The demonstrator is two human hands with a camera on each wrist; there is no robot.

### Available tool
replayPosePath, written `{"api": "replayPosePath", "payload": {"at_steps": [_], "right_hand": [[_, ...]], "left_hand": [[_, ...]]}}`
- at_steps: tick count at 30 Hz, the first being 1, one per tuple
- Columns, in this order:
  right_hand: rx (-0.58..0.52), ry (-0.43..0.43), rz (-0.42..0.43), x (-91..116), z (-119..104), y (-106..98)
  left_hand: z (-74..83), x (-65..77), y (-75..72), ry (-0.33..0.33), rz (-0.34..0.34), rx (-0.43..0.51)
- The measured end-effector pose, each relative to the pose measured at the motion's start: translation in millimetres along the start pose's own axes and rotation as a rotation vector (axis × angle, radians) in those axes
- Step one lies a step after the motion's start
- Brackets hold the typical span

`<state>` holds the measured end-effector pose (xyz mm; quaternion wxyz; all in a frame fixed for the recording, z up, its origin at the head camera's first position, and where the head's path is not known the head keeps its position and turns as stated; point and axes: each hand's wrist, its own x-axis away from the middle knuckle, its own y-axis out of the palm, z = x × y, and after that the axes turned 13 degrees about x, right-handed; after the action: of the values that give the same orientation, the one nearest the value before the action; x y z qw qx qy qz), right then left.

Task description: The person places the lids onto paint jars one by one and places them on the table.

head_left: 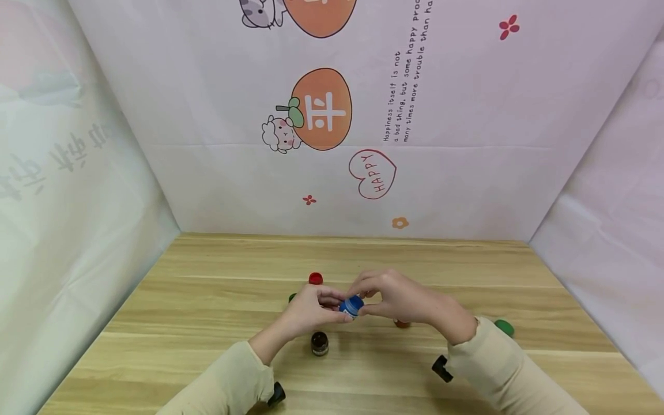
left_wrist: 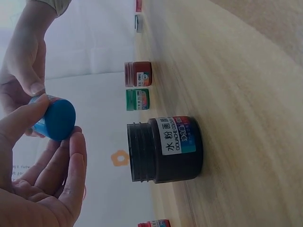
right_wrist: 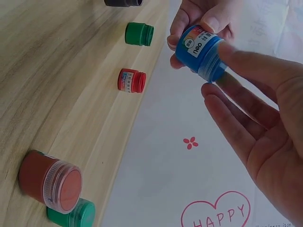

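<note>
Both hands hold a small blue paint jar (head_left: pixel 351 306) above the table, tilted. My left hand (head_left: pixel 310 311) grips the body, its thumb on one side and fingers on the other. Toward the jar's top, my right hand (head_left: pixel 395 295) pinches the clear rim between thumb and fingertips. The right wrist view shows the blue jar (right_wrist: pixel 196 49) with its white label and clear top end. Whether that end is a lid or the bare neck, I cannot tell. In the left wrist view the jar's blue base (left_wrist: pixel 60 119) faces the camera.
A black jar (head_left: pixel 319 343) with bare threads stands before the left hand. Beyond are a red jar (head_left: pixel 315 279) and a partly hidden green jar (right_wrist: pixel 138 34). Near the right arm stand a lidded brown-orange jar (right_wrist: pixel 49 182) and another green jar (head_left: pixel 504 328). Printed cloth (head_left: pixel 233 190) hangs behind.
</note>
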<state>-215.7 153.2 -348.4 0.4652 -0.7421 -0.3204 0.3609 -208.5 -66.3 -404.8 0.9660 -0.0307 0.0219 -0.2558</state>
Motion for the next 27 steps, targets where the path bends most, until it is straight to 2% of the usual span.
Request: {"api": "replayPosePath", "payload": {"at_steps": [5,11,15,27], "right_hand": [[-0.014,0.024,-0.006,0.7,1.0,1.2],[0.019,-0.01,-0.029,0.8,2.4,2.2],[0.0,-0.001,-0.029,1.0,1.9,2.3],[-0.044,0.044,0.012,0.4,1.1,4.0]], "left_hand": [[0.0,0.1,0.4,-0.007,0.004,-0.004],[0.0,0.6,0.4,-0.001,0.005,0.001],[1.3,-0.1,0.7,-0.009,0.017,-0.009],[4.0,0.0,1.0,-0.017,0.094,-0.075]]}}
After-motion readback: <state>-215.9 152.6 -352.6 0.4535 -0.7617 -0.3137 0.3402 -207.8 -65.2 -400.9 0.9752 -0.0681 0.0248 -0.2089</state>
